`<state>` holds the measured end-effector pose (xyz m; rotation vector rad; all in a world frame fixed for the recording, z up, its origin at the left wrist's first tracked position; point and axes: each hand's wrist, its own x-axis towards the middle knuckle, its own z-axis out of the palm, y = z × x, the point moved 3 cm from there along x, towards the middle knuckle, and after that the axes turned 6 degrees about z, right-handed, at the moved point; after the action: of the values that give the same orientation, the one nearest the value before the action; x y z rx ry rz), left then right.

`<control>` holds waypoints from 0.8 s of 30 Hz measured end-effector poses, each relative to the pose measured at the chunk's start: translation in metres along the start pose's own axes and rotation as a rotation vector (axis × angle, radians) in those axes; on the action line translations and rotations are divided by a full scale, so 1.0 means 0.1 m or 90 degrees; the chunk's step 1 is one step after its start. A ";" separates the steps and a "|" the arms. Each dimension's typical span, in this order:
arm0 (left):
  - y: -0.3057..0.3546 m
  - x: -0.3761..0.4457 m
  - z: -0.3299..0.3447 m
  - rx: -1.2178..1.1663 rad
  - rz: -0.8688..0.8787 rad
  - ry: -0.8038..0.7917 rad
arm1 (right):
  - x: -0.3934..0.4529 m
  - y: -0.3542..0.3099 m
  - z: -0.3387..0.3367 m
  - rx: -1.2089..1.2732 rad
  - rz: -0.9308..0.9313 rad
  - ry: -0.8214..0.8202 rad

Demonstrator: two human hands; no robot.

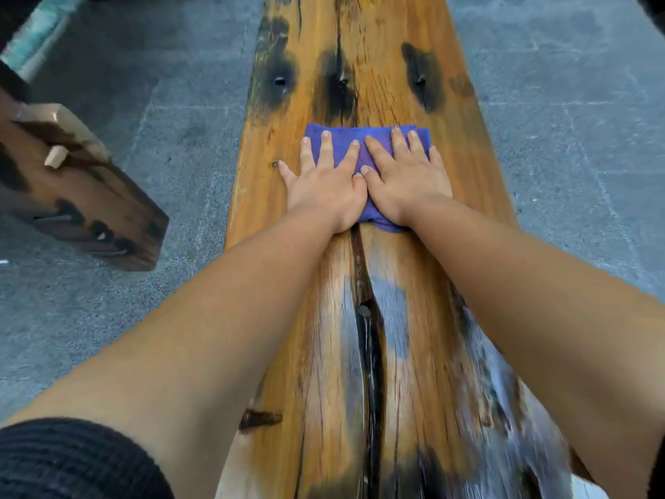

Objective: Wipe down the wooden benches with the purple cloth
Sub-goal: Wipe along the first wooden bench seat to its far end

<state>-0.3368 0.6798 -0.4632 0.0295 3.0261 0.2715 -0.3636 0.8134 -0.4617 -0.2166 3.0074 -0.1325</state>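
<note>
A long wooden bench (388, 84) with dark knots and a central crack runs away from me down the middle of the view. A folded purple cloth (374, 138) lies flat on it, about halfway up. My left hand (324, 181) and my right hand (406, 178) press side by side on the cloth, palms down, fingers spread and pointing away from me. The left hand's outer fingers rest on bare wood beside the cloth. The near stretch of the bench looks wet and shiny.
A second dark wooden bench (82, 203) with a pale peg juts in from the left edge. Grey stone paving (561, 102) lies on both sides of the bench. My black sleeves show at the bottom corners.
</note>
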 end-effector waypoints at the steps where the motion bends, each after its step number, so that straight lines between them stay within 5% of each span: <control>1: 0.01 0.12 -0.01 0.000 -0.002 0.000 | 0.12 0.03 -0.02 0.002 0.002 0.001; 24: -0.13 2.58 -0.30 -0.006 0.029 0.007 | 2.50 0.19 -0.32 0.025 0.064 0.028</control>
<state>-0.5969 0.6687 -0.4623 0.0971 3.0387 0.2904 -0.6162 0.7977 -0.4615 -0.0584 3.0488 -0.1876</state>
